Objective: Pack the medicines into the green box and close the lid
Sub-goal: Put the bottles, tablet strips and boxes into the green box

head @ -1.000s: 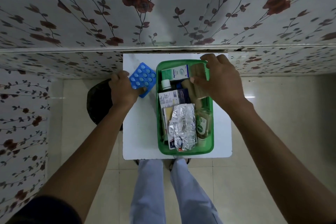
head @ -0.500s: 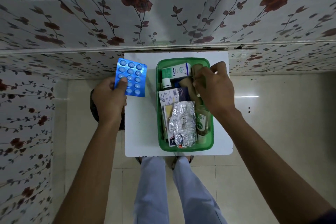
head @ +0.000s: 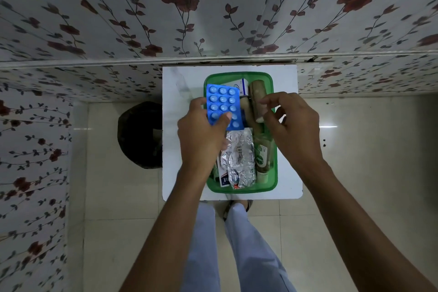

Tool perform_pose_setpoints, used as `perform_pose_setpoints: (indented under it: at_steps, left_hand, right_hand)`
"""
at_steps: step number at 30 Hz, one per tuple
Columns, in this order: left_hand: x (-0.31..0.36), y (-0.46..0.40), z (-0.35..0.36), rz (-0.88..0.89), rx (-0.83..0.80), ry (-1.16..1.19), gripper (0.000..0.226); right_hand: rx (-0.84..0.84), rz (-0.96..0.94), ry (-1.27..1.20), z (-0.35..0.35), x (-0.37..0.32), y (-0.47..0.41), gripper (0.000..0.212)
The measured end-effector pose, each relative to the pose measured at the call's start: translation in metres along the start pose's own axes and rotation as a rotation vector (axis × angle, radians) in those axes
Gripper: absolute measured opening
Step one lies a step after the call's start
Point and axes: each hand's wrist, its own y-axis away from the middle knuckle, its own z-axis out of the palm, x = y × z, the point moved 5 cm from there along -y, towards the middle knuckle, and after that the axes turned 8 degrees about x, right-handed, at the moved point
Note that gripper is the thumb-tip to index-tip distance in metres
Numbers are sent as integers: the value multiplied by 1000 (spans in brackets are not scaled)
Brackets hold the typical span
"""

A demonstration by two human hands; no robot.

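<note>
The green box (head: 239, 74) stands open on a small white table (head: 180, 83), filled with medicines. My left hand (head: 201, 130) grips a blue blister pack (head: 222, 104) of white tablets and holds it over the box's far left part. My right hand (head: 289, 123) hovers over the box's right rim, fingers apart and empty, next to a tan roll (head: 257, 99) lying inside. A silver foil strip (head: 239, 154), a green-labelled bottle (head: 262, 161) and a white carton (head: 239, 84) also lie in the box. No lid is visible.
A dark round stool or bin (head: 139, 135) stands on the tiled floor left of the table. A flower-patterned wall (head: 213, 26) runs close behind the table. My legs (head: 237, 244) are under the table's near edge.
My left hand carried the blue blister pack from the table's left side rightward over the box. My right hand let go of the tan roll and drew back slightly.
</note>
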Motion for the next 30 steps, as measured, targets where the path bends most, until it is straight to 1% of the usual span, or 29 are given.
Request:
perform_pose_setpoints:
  at_steps: [2, 4, 9, 11, 13, 15, 18, 19, 21, 24, 28, 30]
  left_hand:
    - [5, -6, -7, 140, 65, -228, 43]
    - [6, -5, -12, 238, 100, -434, 41]
    - [-7, 1, -7, 464, 79, -665, 43]
    - [-13, 3, -2, 500, 87, -711, 45]
    - [-16, 4, 1, 493, 75, -688, 45]
    - [-17, 3, -1, 445, 57, -578, 44]
    - [-20, -3, -5, 290, 35, -356, 43]
    - [-21, -4, -6, 237, 26, -317, 43]
    - [-23, -3, -6, 180, -3, -318, 43]
    - [-23, -3, -6, 172, -38, -342, 41]
    - [-23, -3, -9, 161, -63, -332, 38]
    - [-25, -2, -11, 128, -83, -307, 39]
  right_hand:
    - [-27, -45, 28, 0, 1, 0, 17]
    - [-64, -127, 50, 5, -2, 1, 20]
    - [-167, -353, 171, 36, -15, 9, 35]
    - [-196, -404, 268, 49, -17, 11, 40]
    - [-186, -443, 369, 62, -16, 11, 40]
    - [-143, -463, 431, 71, -14, 10, 35]
    - [-100, -459, 495, 78, -13, 7, 29]
    - [-108, -453, 505, 80, -14, 6, 28]
    - [-151, -428, 504, 82, -17, 3, 29]
    - [-216, -413, 402, 77, -20, -3, 30]
    - [-178, -273, 128, 44, -19, -6, 31]
    - [-172, -244, 92, 28, -17, 0, 32]
